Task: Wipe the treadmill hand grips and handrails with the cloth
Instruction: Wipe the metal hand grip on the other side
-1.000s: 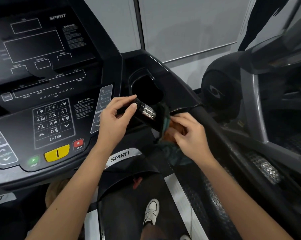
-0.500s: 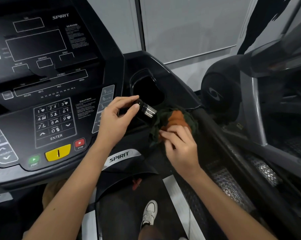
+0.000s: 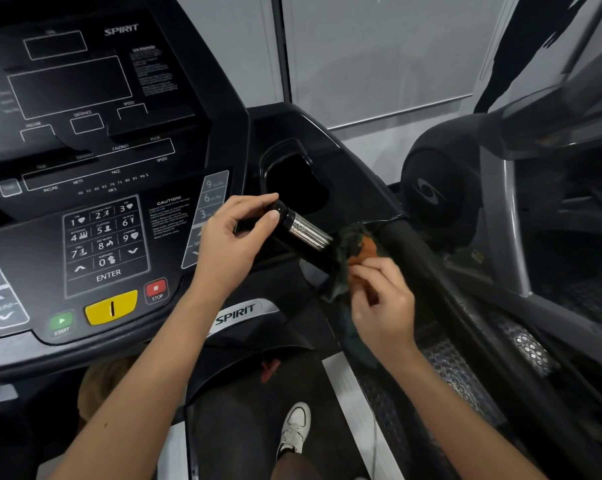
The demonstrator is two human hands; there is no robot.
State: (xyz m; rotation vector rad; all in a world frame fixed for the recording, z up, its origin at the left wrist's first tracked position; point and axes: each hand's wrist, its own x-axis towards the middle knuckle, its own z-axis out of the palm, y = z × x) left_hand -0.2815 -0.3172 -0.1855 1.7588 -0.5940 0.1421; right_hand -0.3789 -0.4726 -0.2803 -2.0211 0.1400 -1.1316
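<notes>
A black hand grip (image 3: 304, 233) with a silver sensor band juts out from the treadmill console toward the right. My left hand (image 3: 230, 237) holds its free end between thumb and curled fingers. A dark green and orange cloth (image 3: 356, 251) is bunched at the grip's base, where it meets the black right handrail (image 3: 431, 271). My right hand (image 3: 382, 303) pinches the cloth from below with its fingertips. Part of the cloth hangs down under that hand.
The console (image 3: 105, 237) with keypad, yellow safety key and red stop button fills the left. A cup holder (image 3: 296, 181) sits just behind the grip. A grey neighbouring machine (image 3: 507, 220) stands to the right. My shoe (image 3: 294, 427) stands on the belt below.
My right hand shifted the cloth along the joint between grip and handrail, up over it and back down slightly. My left hand kept its hold on the grip's end.
</notes>
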